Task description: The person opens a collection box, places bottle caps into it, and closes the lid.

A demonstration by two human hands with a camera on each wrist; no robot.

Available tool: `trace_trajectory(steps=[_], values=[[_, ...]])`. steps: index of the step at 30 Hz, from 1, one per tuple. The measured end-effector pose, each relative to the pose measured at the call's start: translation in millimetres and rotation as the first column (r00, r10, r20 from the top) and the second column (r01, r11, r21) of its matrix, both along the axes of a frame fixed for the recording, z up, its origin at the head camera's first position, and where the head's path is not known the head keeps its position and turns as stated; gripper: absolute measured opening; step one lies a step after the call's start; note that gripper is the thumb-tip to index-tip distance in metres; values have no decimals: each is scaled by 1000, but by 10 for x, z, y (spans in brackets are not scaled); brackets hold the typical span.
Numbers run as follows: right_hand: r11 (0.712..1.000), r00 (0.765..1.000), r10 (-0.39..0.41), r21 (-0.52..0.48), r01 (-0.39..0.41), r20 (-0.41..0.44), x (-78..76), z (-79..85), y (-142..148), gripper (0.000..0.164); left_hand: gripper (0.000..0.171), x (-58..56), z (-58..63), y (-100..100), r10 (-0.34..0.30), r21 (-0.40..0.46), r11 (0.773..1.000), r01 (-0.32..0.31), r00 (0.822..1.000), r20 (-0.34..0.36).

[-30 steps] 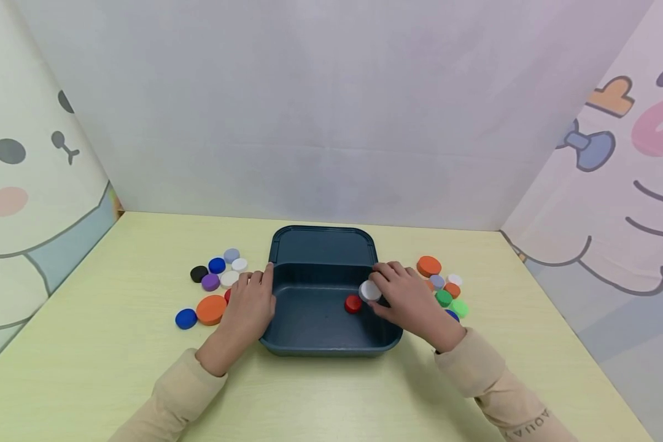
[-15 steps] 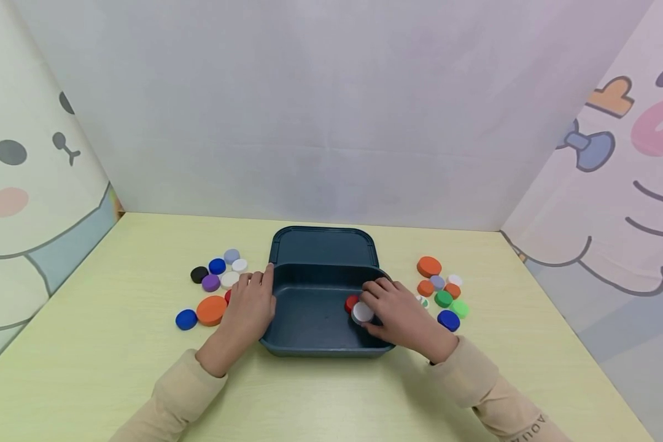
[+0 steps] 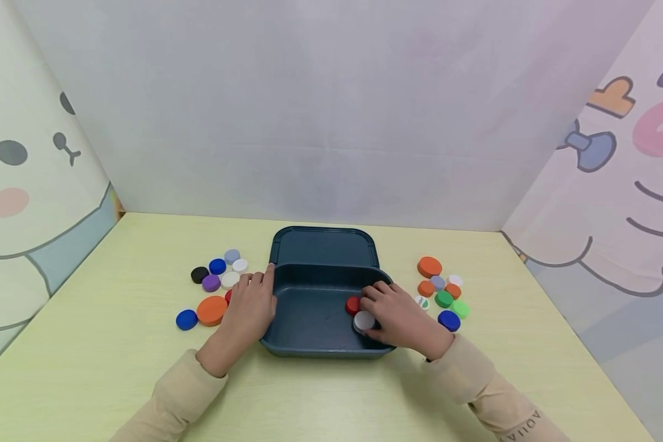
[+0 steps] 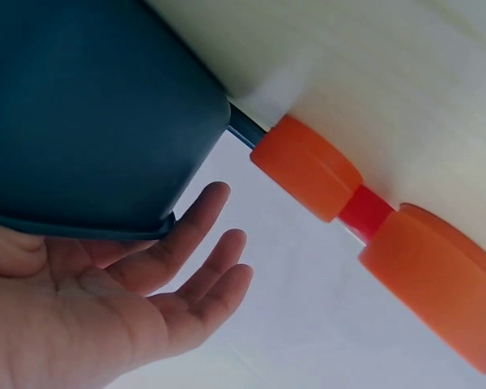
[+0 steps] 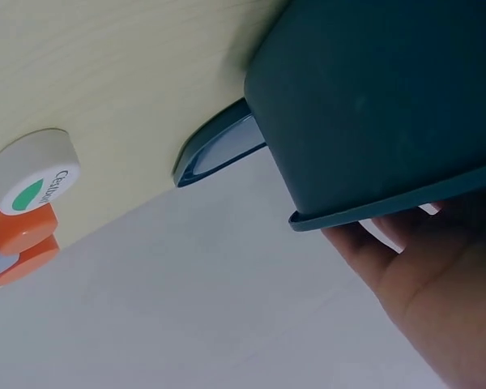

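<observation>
A dark blue-green plastic box (image 3: 309, 319) stands open on the table. My left hand (image 3: 248, 310) holds its left rim; in the left wrist view the loosely bent fingers (image 4: 206, 207) show beside the box's corner. My right hand (image 3: 400, 316) reaches over the right rim into the box and pinches a white bottle cap (image 3: 364, 322) low over the floor. Just behind that cap lies a red bottle cap (image 3: 353, 305). In the right wrist view the box wall hides the fingertips and both caps.
Behind the box lies its matching lid (image 3: 325, 245). Several bottle caps are grouped on the left, among them a large orange cap (image 3: 212, 310) and a black cap (image 3: 199, 274). More lie on the right, including a blue cap (image 3: 449, 320) and a green cap (image 3: 444, 299).
My right hand has carried the white cap left and toward the front, lower into the box, beside the red cap. The left hand has stayed on the rim.
</observation>
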State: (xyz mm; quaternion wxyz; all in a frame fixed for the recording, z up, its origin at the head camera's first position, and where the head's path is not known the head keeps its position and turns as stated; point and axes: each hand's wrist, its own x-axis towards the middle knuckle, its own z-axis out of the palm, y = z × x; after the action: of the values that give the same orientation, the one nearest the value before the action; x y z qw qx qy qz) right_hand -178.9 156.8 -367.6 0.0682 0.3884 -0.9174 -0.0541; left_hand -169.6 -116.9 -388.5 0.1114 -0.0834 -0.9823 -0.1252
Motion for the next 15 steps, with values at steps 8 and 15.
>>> trace_trajectory(steps=[8,15], values=[[1000,1000,-18,19,18,0,1,-18,-17,38,57,7,7,0,-1,-12,1000,1,1000,-6],[998,999,-35,46,35,16,6,-4,-40,38,57,14,10,3,-1,-9,1000,1,1000,0]])
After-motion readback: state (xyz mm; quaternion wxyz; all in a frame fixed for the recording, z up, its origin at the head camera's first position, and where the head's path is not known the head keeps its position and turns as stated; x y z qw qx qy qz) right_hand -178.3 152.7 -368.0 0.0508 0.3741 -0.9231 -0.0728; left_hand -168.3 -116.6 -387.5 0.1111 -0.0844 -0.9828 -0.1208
